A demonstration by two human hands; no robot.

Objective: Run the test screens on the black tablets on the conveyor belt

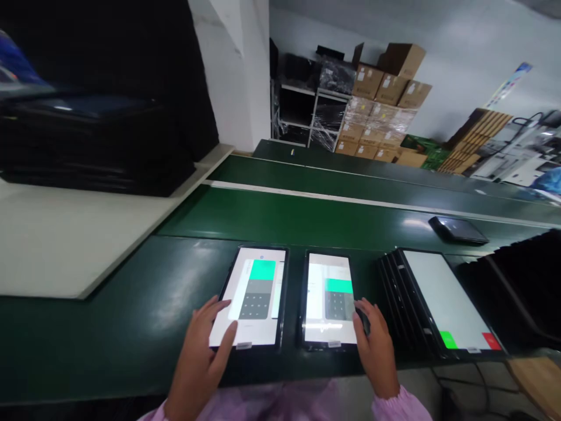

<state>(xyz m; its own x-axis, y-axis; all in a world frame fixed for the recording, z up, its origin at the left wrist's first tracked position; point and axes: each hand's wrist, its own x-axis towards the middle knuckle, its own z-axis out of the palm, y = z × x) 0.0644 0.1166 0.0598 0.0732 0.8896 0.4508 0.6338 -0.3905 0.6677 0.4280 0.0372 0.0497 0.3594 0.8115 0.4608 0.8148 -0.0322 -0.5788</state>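
Light shines from a left tablet [249,334] and a right tablet [318,334], lying face up and apart, side by side on a dark green bench [131,327], as a person in pink sleeves [401,404] reaches in with both bare hands. The left hand [202,334] is spread over the near left side of the left tablet, thumb and forefinger apart above its white screen. The right hand [374,342] lies at the right edge of the right tablet, thumb set apart from lightly bent fingers; whether fingertips press the glass on either tablet cannot be told. Each screen shows a panel with a green block above a gray keypad, the one on the right tablet sitting toward the screen's right side. Just beyond the right hand rises a stack of tablets [447,292], its uppermost screen white with a green square and a red square at the near corners. A black device [462,230] rests farther back, to the right, on a green strip [307,216]. Cardboard boxes [368,82] stand piled beside shelves [298,88] in the background.
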